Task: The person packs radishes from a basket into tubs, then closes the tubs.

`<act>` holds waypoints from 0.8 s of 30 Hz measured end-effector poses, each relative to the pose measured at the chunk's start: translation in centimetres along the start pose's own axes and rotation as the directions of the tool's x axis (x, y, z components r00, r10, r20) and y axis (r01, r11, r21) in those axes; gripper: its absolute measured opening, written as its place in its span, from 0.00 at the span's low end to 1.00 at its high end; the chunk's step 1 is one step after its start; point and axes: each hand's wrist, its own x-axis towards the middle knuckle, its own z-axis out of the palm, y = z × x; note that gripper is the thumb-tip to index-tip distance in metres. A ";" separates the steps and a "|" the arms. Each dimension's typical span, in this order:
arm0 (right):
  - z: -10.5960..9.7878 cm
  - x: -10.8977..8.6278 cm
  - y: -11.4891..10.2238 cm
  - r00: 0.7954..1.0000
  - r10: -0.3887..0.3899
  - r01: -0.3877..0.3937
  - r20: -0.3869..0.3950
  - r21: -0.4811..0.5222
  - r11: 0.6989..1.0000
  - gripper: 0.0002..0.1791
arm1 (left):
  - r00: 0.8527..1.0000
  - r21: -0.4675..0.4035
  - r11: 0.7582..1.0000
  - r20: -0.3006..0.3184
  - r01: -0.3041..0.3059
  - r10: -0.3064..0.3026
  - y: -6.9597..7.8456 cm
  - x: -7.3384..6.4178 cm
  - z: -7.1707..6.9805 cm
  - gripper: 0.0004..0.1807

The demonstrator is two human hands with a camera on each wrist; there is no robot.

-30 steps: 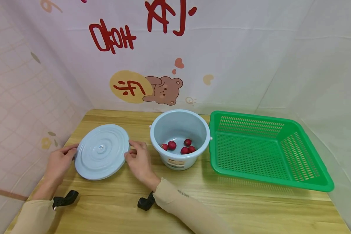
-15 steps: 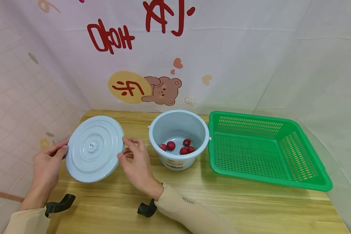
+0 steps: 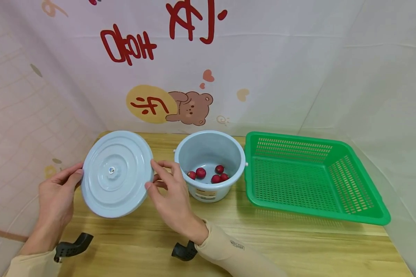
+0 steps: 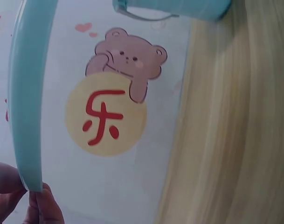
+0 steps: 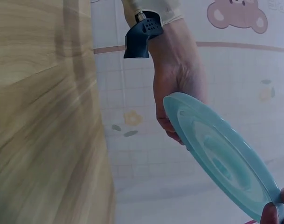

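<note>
A round pale-blue lid (image 3: pixel 119 198) with a small knob is held up off the table between both hands, tilted toward the head camera. My left hand (image 3: pixel 57 196) pinches its left edge between thumb and fingers. At the right edge, my right hand (image 3: pixel 173 200) grips the rim the same way. The left wrist view shows the lid (image 4: pixel 27 102) edge-on, and in the right wrist view the lid's underside (image 5: pixel 221 154) shows. To the right of the right hand stands a matching light-blue bucket (image 3: pixel 211 188), uncovered, with several small red radish-like balls (image 3: pixel 201 172) inside.
A green slotted plastic basket (image 3: pixel 298 211) sits right beside the bucket. All of it rests on a wood-grain table (image 3: pixel 308 246). A printed cloth backdrop (image 3: pixel 274 65) rises behind, with more cloth along both sides.
Both hands have raised the lid off the table and tilted it up more steeply; it went left, then slightly back right. The bucket and basket stay in place.
</note>
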 end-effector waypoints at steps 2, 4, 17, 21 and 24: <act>-0.4 -0.1 -0.5 1.000 -0.022 0.022 -0.004 -0.006 1.000 0.29 | 1.000 -0.015 1.000 -0.001 -0.007 0.007 0.1 -0.3 0.4 0.12; -0.9 -0.2 -0.8 1.000 -0.030 0.029 -0.010 -0.009 1.000 0.29 | 1.000 -0.036 0.999 0.005 -0.016 0.016 0.2 -0.5 0.9 0.12; -4.9 -0.5 -1.9 1.000 0.005 -0.005 -0.027 -0.009 1.000 0.28 | 0.986 -0.122 0.991 0.151 -0.059 0.077 0.7 -2.4 3.5 0.16; -6.0 -0.6 -1.9 0.999 0.014 -0.015 -0.044 -0.013 1.000 0.29 | 0.976 -0.127 0.990 0.201 -0.059 0.084 0.7 -2.8 4.1 0.18; -6.8 -0.7 -1.8 0.999 0.003 -0.004 -0.053 -0.022 1.000 0.28 | 0.969 -0.126 0.990 0.231 -0.060 0.089 0.7 -3.1 4.5 0.18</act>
